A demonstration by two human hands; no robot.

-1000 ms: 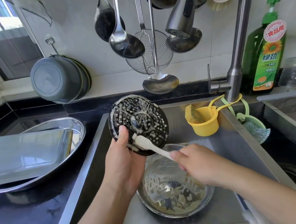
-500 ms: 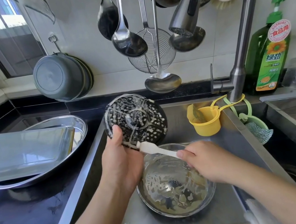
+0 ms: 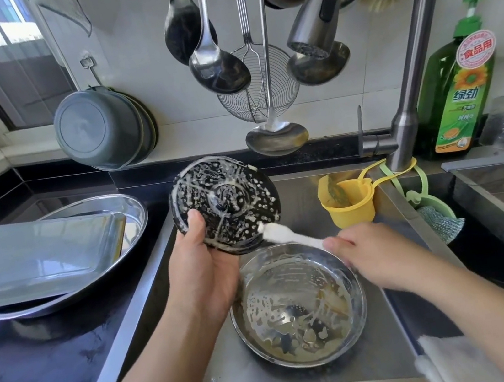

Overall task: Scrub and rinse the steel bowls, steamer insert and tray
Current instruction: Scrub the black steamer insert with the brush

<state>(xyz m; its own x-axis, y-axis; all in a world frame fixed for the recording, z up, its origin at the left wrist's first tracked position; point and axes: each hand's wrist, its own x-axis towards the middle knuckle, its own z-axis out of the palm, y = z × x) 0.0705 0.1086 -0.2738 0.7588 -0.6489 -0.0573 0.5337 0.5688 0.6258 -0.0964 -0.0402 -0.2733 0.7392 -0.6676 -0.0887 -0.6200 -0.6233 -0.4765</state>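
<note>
My left hand [image 3: 201, 265] grips the lower left rim of a round perforated steamer insert [image 3: 225, 206], held tilted over the sink and streaked with white foam. My right hand [image 3: 376, 253] holds the handle of a white brush [image 3: 287, 236], whose head touches the insert's lower right edge. Below both hands a steel bowl [image 3: 298, 305] sits in the sink with soapy residue inside. On the counter at the left a rectangular steel tray [image 3: 36, 258] lies upside down across a wide steel bowl [image 3: 128, 210].
The faucet [image 3: 404, 120] rises at the right with its spray head [image 3: 315, 12] above the sink. A yellow cup [image 3: 350, 203] and a scrubber [image 3: 440, 220] hang by it. Green dish soap bottle [image 3: 459, 92] stands behind. Ladles and a skimmer [image 3: 258, 90] hang overhead; grey basins [image 3: 102, 128] hang at the left.
The brush head has slid from the insert's lower left to its lower right edge. My left hand still holds the insert, slightly turned.
</note>
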